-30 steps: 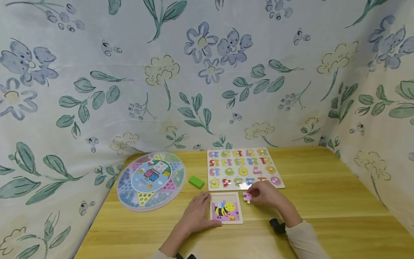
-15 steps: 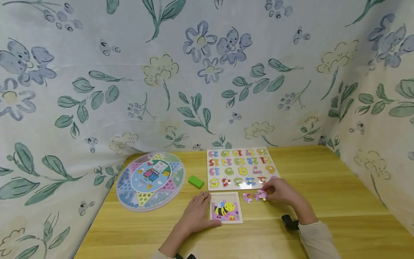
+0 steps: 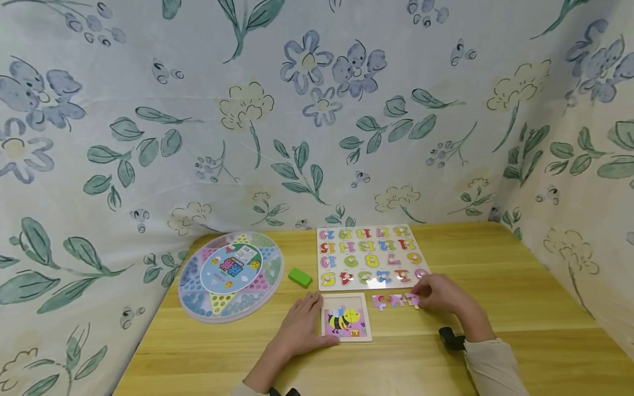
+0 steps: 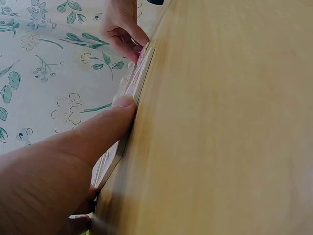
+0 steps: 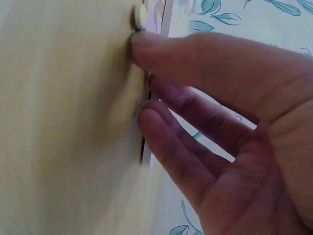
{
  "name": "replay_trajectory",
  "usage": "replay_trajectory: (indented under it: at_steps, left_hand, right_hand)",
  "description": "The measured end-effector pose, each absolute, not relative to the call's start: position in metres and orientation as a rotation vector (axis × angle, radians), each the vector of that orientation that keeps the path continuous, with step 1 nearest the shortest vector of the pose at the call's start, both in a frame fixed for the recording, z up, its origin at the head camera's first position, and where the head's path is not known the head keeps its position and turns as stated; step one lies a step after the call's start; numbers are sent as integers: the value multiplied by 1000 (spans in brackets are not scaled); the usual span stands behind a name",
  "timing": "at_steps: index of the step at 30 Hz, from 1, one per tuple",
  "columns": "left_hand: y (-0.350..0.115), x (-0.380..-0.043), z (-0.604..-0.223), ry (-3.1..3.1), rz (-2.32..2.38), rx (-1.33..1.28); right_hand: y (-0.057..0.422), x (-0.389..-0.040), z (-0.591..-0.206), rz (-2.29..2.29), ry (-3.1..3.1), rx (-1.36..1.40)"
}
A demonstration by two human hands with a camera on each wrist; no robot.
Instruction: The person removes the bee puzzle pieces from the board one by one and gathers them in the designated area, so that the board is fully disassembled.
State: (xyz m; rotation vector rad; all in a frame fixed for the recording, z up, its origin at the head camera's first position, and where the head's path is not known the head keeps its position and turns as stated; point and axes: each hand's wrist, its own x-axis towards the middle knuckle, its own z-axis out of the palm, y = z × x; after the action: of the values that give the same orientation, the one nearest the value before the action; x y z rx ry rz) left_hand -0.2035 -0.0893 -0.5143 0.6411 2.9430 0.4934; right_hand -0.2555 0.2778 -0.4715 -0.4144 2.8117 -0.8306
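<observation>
A small square jigsaw tray (image 3: pixel 368 324) with a bee picture lies on the table, pieces fitted in its lower part and bare wood along its top. My left hand (image 3: pixel 299 329) rests against it, fingers along the left side and the thumb (image 4: pixel 117 110) on the near rim. To the tray's right, pink jigsaw pieces (image 3: pixel 379 302) lie in a short row. At the row's right end my right hand (image 3: pixel 441 294) pinches a pink jigsaw piece (image 3: pixel 410 298). In the right wrist view the thumb (image 5: pixel 151 46) meets this piece beside its yellow tab (image 5: pixel 142 16); the other fingers curve behind.
Behind the tray lies a number board (image 3: pixel 364 267) with coloured numerals. A green block (image 3: pixel 300 278) sits to the left of that board, and a round Chinese checkers board (image 3: pixel 198 302) farther left. A floral cloth (image 3: pixel 307 165) hangs behind the wooden table (image 3: pixel 495 308).
My right hand has moved to the right, away from the tray. Pink pieces that were together at its fingertips now lie spread in a row. The left hand has stayed put.
</observation>
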Motion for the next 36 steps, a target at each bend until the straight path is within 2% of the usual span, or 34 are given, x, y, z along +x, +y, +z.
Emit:
replay_trajectory:
  at_steps: [7, 13, 25, 36]
  left_hand:
    - [-88, -203, -514, 2937, 497, 634]
    - [-87, -202, -513, 2934, 508, 641]
    - [-91, -205, -515, 2953, 495, 637]
    - [-88, -201, -518, 2971, 498, 656]
  right_hand:
    - [275, -253, -471, -838, 2814, -377]
    - [259, -249, -464, -889, 2841, -480]
    - [197, -256, -459, -898, 2782, -767]
    - [125, -245, -463, -893, 2682, -776]
